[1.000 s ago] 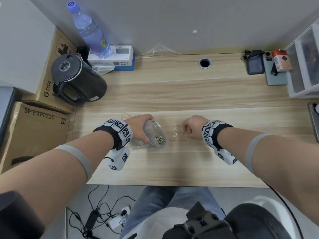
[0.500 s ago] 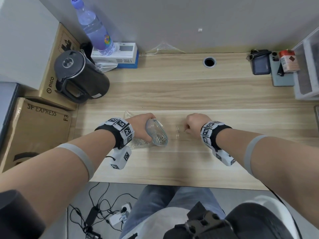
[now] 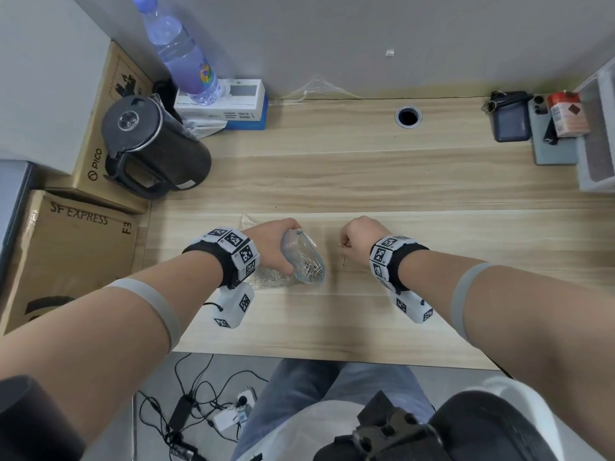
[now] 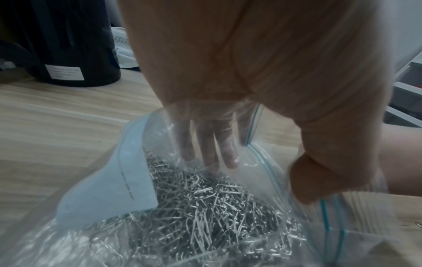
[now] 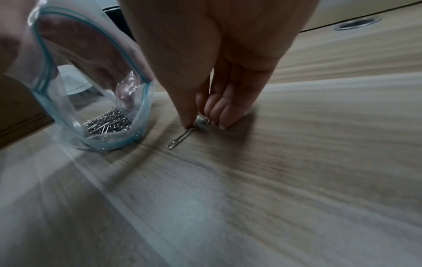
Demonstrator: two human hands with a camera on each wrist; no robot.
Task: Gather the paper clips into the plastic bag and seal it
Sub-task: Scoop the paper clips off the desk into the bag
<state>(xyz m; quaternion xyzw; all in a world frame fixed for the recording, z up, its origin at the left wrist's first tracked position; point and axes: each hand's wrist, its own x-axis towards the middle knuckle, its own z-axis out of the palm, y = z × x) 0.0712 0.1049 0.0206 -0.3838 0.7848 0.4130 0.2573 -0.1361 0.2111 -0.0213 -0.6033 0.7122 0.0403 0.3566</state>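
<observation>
My left hand (image 3: 276,247) grips a clear zip bag (image 3: 301,257) with a blue-green seal strip and holds its mouth open toward the right. Its fingers (image 4: 214,144) show through the plastic, and the thumb (image 4: 315,177) is on the rim. A heap of silver paper clips (image 4: 205,207) lies inside the bag (image 4: 137,180). Just right of the mouth, my right hand (image 3: 346,242) reaches down to the table and pinches a few clips (image 5: 203,120) between thumb and fingers. One loose clip (image 5: 180,139) lies on the wood at the thumb tip, close to the bag (image 5: 68,90).
At the back left stand a black kettle (image 3: 149,144), a water bottle (image 3: 179,51) and a white box (image 3: 229,101), with cardboard boxes (image 3: 66,254) off the table's left edge. A cable hole (image 3: 408,116), a phone (image 3: 511,123), a red pack (image 3: 567,114) and white drawers (image 3: 599,134) sit at the back right.
My right hand has stayed over the loose clips and drawn some up between its fingertips. My left hand keeps the open bag in the same spot.
</observation>
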